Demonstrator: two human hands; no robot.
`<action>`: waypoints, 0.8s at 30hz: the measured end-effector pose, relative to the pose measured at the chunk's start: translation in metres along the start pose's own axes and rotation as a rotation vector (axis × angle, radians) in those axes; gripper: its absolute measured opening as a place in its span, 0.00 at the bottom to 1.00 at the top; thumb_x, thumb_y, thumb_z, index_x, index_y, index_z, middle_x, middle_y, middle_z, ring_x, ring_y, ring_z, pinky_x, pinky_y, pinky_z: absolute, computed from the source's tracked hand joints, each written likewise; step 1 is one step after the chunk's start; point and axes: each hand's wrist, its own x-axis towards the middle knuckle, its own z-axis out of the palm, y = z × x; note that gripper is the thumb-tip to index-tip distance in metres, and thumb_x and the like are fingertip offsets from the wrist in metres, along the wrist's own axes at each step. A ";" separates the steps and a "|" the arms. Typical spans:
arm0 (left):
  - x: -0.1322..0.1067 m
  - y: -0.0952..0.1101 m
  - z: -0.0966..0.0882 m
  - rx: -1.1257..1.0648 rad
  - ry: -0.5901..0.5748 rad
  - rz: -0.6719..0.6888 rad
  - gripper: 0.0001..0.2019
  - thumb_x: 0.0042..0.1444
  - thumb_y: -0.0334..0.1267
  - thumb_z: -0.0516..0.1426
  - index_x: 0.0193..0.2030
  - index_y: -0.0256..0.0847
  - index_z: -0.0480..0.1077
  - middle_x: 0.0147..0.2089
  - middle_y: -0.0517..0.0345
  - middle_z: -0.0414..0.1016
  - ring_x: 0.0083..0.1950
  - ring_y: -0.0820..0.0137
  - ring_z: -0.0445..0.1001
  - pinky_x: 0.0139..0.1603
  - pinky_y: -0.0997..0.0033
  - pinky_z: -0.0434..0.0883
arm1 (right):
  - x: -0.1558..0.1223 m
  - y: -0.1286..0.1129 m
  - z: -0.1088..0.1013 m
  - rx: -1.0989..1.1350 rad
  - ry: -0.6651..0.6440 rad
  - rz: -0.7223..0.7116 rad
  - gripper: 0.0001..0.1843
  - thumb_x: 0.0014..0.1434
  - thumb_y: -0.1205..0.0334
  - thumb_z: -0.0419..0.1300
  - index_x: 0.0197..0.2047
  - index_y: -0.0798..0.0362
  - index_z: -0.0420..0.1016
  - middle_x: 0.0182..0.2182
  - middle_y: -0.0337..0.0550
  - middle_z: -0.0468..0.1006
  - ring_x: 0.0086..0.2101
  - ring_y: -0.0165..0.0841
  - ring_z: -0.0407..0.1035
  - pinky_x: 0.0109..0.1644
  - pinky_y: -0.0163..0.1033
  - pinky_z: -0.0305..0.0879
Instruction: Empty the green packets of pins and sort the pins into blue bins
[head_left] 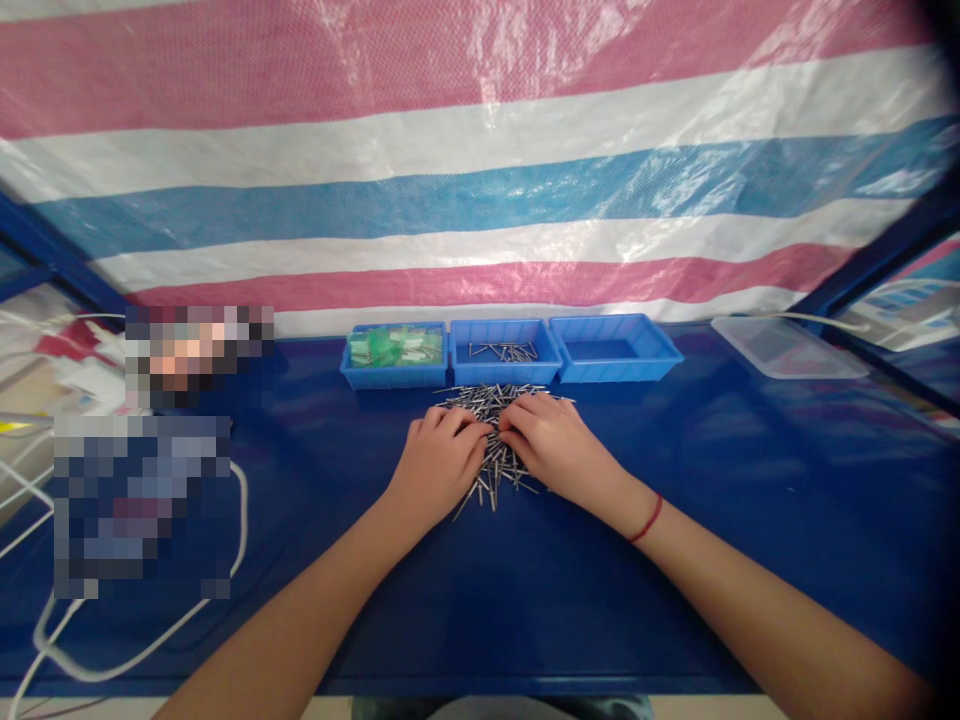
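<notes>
A heap of small metal pins (487, 405) lies on the blue table (525, 600), just in front of three blue bins. My left hand (439, 465) rests palm down on the heap's left side, its fingers curled into the pins. My right hand (551, 445) lies on the right side in the same way, with a red string round its wrist. The fingertips of both hands almost meet over the heap. Whether either hand has pins pinched in it is hidden under the fingers.
The left bin (395, 355) holds green and clear pieces, the middle bin (504, 352) a few pins, and the right bin (615, 350) looks bare inside. A clear lid (787, 347) lies at the back right. White cable (150, 650) loops at the left. A striped tarp (480, 160) hangs behind.
</notes>
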 end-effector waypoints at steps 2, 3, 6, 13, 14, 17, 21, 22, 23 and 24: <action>0.000 0.000 -0.001 -0.009 -0.001 -0.002 0.12 0.66 0.38 0.50 0.49 0.44 0.73 0.50 0.54 0.73 0.51 0.62 0.65 0.47 0.60 0.64 | -0.001 0.001 -0.003 -0.037 -0.012 -0.035 0.05 0.63 0.64 0.57 0.36 0.52 0.74 0.34 0.44 0.75 0.39 0.38 0.67 0.39 0.42 0.55; 0.000 0.000 -0.001 -0.013 -0.001 -0.001 0.12 0.66 0.38 0.50 0.49 0.44 0.73 0.50 0.55 0.73 0.51 0.62 0.65 0.47 0.60 0.64 | -0.001 0.002 -0.004 -0.048 -0.013 -0.046 0.05 0.63 0.63 0.57 0.36 0.52 0.74 0.34 0.44 0.75 0.39 0.38 0.67 0.39 0.42 0.54; 0.000 0.001 -0.001 -0.017 0.002 0.004 0.12 0.65 0.38 0.50 0.48 0.44 0.73 0.49 0.54 0.73 0.51 0.62 0.65 0.47 0.60 0.64 | -0.002 0.005 -0.005 -0.079 -0.016 -0.069 0.06 0.63 0.62 0.58 0.36 0.52 0.75 0.35 0.45 0.75 0.39 0.39 0.67 0.37 0.42 0.54; 0.000 0.001 0.000 -0.034 0.017 0.002 0.12 0.66 0.39 0.50 0.48 0.44 0.73 0.50 0.54 0.74 0.51 0.62 0.66 0.49 0.60 0.64 | -0.001 0.002 -0.003 -0.222 0.006 -0.112 0.08 0.64 0.66 0.53 0.36 0.56 0.73 0.37 0.49 0.74 0.39 0.40 0.65 0.38 0.44 0.53; 0.000 0.002 -0.001 -0.040 0.017 -0.005 0.13 0.66 0.39 0.50 0.49 0.44 0.73 0.50 0.54 0.74 0.51 0.62 0.66 0.49 0.60 0.64 | -0.001 0.002 -0.004 -0.232 0.013 -0.116 0.08 0.64 0.67 0.53 0.36 0.56 0.72 0.37 0.49 0.74 0.39 0.41 0.65 0.38 0.44 0.53; 0.001 0.002 -0.002 -0.077 0.037 -0.054 0.14 0.66 0.42 0.50 0.54 0.45 0.70 0.50 0.55 0.75 0.52 0.63 0.67 0.49 0.60 0.63 | -0.001 0.000 -0.008 -0.227 0.034 -0.128 0.08 0.65 0.68 0.51 0.38 0.56 0.71 0.37 0.50 0.74 0.40 0.41 0.64 0.40 0.44 0.53; 0.003 0.000 -0.003 -0.165 0.079 -0.083 0.12 0.65 0.43 0.52 0.50 0.46 0.72 0.47 0.59 0.78 0.50 0.65 0.70 0.50 0.62 0.62 | -0.002 -0.003 -0.016 -0.141 0.046 -0.173 0.09 0.67 0.66 0.50 0.38 0.55 0.71 0.36 0.48 0.74 0.39 0.39 0.63 0.42 0.43 0.53; 0.004 -0.001 -0.003 -0.184 0.080 -0.077 0.11 0.65 0.43 0.52 0.47 0.46 0.73 0.46 0.60 0.79 0.49 0.66 0.71 0.50 0.63 0.62 | -0.002 -0.004 -0.017 -0.112 0.046 -0.182 0.09 0.67 0.66 0.50 0.38 0.54 0.71 0.36 0.47 0.74 0.39 0.39 0.63 0.42 0.43 0.53; 0.004 -0.001 -0.003 -0.198 0.076 -0.072 0.10 0.65 0.43 0.53 0.45 0.45 0.74 0.46 0.60 0.79 0.48 0.66 0.72 0.49 0.63 0.63 | -0.002 -0.004 -0.018 -0.086 0.045 -0.186 0.09 0.67 0.65 0.50 0.38 0.54 0.70 0.36 0.47 0.74 0.39 0.39 0.64 0.43 0.43 0.53; 0.005 -0.002 -0.004 -0.207 0.069 -0.069 0.10 0.65 0.42 0.53 0.43 0.45 0.74 0.45 0.60 0.79 0.47 0.67 0.72 0.48 0.64 0.63 | -0.002 -0.004 -0.018 -0.058 0.045 -0.185 0.09 0.67 0.65 0.50 0.38 0.54 0.71 0.35 0.47 0.74 0.39 0.39 0.64 0.43 0.43 0.53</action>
